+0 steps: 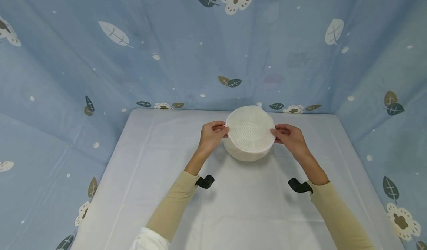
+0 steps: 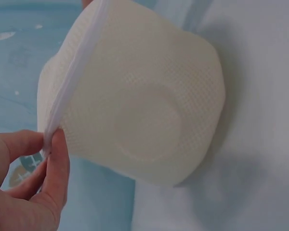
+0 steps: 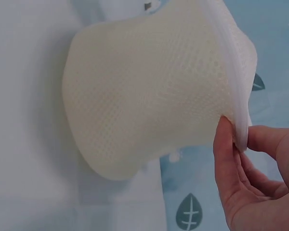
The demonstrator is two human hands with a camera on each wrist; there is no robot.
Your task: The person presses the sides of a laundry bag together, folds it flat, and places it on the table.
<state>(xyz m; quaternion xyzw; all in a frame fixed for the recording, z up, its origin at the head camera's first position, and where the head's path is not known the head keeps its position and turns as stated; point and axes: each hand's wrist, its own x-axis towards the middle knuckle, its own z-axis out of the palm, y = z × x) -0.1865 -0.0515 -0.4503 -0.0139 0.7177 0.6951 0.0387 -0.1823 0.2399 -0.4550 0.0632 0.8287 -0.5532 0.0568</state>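
Held between both hands: a round white mesh basket (image 1: 250, 134), lifted just off the white table (image 1: 160, 176) near its far edge, top face tilted toward the camera. Left hand (image 1: 211, 135) pinching the basket's left rim between thumb and fingers (image 2: 58, 159); right hand (image 1: 291, 137) pinching the opposite rim the same way, thumb (image 3: 224, 144) pressed on the mesh wall. Hands apart, one basket's width between them. Basket's rounded base close above the cloth, a faint shadow beneath it.

Open room all round the basket: bare white cloth to its left and right up to the table's side edges, and a broad stretch nearer than the basket, crossed only by the two forearms in tan sleeves (image 1: 173, 205) with a black wrist mount (image 1: 205, 181) on each. Little room behind the basket: table's back edge just beyond it, then the blue curtain (image 1: 166, 49) printed with leaves and flowers, hanging on three sides.
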